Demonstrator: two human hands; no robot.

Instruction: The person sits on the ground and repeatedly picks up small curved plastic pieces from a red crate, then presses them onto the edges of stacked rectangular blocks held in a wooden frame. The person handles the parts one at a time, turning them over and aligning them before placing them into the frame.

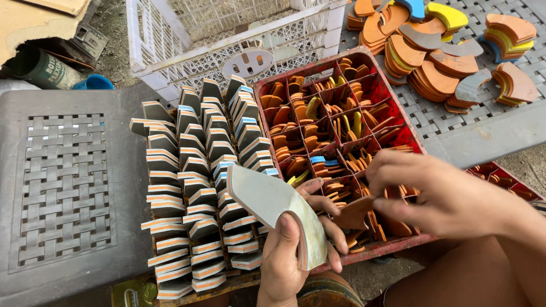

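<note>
Outdoor ground, left hand gripping grey sole, right hand pinching half-hidden brown piece

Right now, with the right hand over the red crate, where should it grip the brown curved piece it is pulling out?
Grip the brown curved piece by its wide upper end, coming from above and the right, where the right hand already is. Its pointed lower end tilts toward the left hand, and the red crate compartments crowd it.
</note>
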